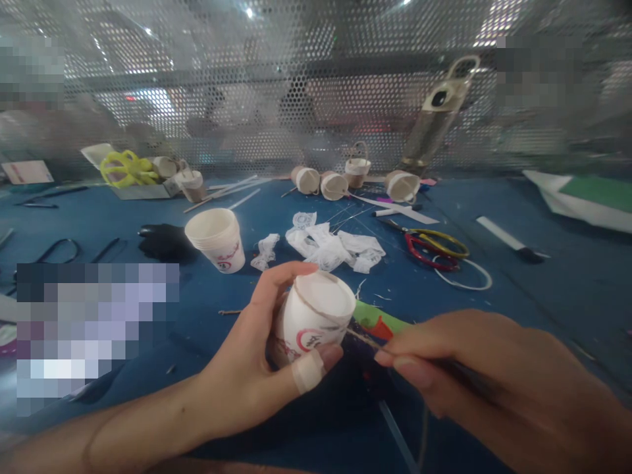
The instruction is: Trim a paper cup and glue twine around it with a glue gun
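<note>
Tilted bottom-up in my left hand (276, 329) is a white paper cup (316, 322) with red and dark print. The fingers wrap round it, and the thumb, with a pale bandage, presses on its near side. A strand of brown twine (366, 338) runs along the edge of the cup's base and out to the right. My right hand (444, 362) pinches that twine between thumb and fingertips, just right of the cup. Behind my left hand a stack of paper cups (217, 240) stands upright. White lace (328, 247) lies crumpled beyond the held cup.
Scissors (434, 247) with red and yellow handles lie at right, by a white loop. Several twine-wrapped cups (333, 185) sit along the perforated metal screen (296, 99). A clear bottle (437, 118) leans there. At left are a black item (165, 241) and a yellow flower-shaped object (128, 169).
</note>
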Demonstrator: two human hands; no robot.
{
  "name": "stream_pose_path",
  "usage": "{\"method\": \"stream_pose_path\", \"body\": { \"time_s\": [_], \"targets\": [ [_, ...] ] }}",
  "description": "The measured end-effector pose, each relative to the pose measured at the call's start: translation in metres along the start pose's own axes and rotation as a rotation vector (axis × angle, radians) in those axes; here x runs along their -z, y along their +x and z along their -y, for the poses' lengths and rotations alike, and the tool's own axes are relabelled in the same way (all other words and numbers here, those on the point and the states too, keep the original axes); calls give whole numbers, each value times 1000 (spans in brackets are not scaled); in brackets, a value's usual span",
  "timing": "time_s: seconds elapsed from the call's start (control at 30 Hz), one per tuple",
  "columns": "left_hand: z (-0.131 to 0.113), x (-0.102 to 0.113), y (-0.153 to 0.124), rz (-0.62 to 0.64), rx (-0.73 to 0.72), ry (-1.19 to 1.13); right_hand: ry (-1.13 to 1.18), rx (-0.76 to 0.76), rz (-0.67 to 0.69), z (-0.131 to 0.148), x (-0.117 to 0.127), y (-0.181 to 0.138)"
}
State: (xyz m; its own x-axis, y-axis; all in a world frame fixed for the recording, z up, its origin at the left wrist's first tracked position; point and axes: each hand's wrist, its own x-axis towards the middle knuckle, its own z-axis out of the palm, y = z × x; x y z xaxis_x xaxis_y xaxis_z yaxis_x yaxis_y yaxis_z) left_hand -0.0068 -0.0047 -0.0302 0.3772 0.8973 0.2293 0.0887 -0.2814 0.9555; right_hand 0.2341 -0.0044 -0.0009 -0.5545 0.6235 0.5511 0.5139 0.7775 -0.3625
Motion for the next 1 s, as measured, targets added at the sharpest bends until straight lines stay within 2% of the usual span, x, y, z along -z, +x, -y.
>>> {"method": "stream_pose_path", "body": {
  "time_s": [0.23, 0.37, 0.4, 0.57, 0.63, 0.7, 0.83, 1.0],
  "targets": [
    [3, 0, -1, -1, 9, 80, -7, 49, -57, 5, -4, -8],
    [5, -1, 0, -1, -1, 135, -13, 78, -21, 9, -6, -8],
    [5, -2, 0, 2, -1, 141, -1, 91, -105, 9, -6, -9],
    [7, -4, 0, 4, 4, 175, 28, 80, -75, 10, -4, -13],
    [6, -5, 0, 3, 7, 180, 36, 118, -121, 10, -2, -14],
    [4, -6, 0, 1, 16, 156, 1, 93, -137, 9, 1, -13],
    [-1, -11, -1, -61, 97, 58, -57, 27, 1, 7, 7, -11],
    [-5, -14, -1, -75, 129, -66, -92, -18, 36, 5, 5, -14]
  ]
}}
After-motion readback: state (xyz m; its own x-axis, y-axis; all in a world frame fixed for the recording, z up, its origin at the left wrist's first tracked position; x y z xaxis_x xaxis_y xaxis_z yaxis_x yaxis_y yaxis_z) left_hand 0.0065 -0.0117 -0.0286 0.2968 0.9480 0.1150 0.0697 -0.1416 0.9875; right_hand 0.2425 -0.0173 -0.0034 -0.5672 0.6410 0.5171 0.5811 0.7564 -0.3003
